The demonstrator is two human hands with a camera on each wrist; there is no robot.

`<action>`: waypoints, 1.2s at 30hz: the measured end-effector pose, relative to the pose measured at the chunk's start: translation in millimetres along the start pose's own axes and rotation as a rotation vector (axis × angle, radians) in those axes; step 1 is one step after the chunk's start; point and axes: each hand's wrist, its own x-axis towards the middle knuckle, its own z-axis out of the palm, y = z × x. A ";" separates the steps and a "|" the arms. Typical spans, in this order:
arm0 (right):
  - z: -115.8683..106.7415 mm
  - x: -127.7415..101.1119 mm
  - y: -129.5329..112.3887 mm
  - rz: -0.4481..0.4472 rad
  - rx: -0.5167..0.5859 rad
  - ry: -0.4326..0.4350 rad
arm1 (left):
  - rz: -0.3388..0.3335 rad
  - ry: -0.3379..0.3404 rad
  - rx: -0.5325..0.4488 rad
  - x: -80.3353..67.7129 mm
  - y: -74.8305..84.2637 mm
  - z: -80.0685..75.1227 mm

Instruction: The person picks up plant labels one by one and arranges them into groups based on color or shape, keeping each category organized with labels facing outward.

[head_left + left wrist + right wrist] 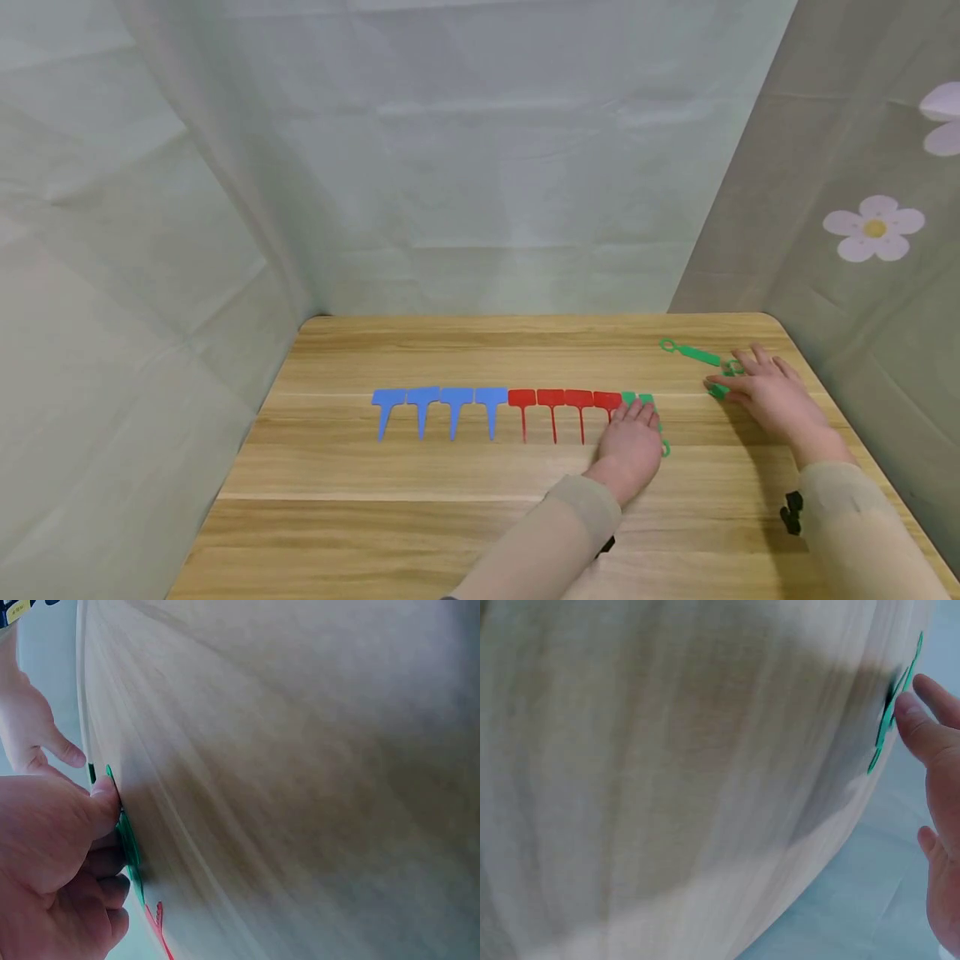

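Note:
My left hand (632, 437) rests on the right end of a row of plant labels, its fingers on the green ring-ended tags (647, 399) and partly covering them. In the left wrist view the thumb touches a green tag (129, 840) lying against the tabletop. To the left in the row lie several red T-shaped labels (551, 397), then several blue T-shaped labels (457, 395). At the right, my right hand (780, 400) has its fingers spread over a loose group of green tags (718, 390). In the right wrist view its thumb is at these green tags (885, 724); whether it touches them is unclear.
Another green ring-ended tag (699, 356) lies just left of the right hand, toward the back. The wooden table (337, 533) is bordered at the back and sides by pale cloth (487, 167), with flower prints at right.

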 end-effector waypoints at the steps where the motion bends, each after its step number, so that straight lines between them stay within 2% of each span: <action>1: 0.4 1.1 0.1 -0.010 -0.010 -0.001 | 0.000 -0.001 -0.001 0.1 0.2 -0.1; 4: 0.8 4.6 0.2 -0.010 -0.040 -0.025 | 0.001 0.001 -0.002 -0.5 0.6 -0.6; 12: 2.1 12.4 -2.8 0.097 -0.080 -0.129 | 0.001 -0.001 -0.013 -3.5 1.7 -0.2; 18: -0.3 16.7 -5.7 0.107 -0.166 -0.128 | -0.004 -0.009 0.022 -2.3 3.7 0.1; 22: -3.5 22.3 -8.7 0.112 -0.185 -0.131 | -0.012 -0.030 0.029 -1.6 4.3 -0.5; 30: -11.1 32.5 -5.8 0.183 -0.102 -0.201 | -0.001 -0.018 0.005 0.0 3.0 0.3; 36: -13.0 38.1 -2.8 0.242 -0.050 -0.219 | 0.003 -0.006 -0.007 1.4 3.1 -0.4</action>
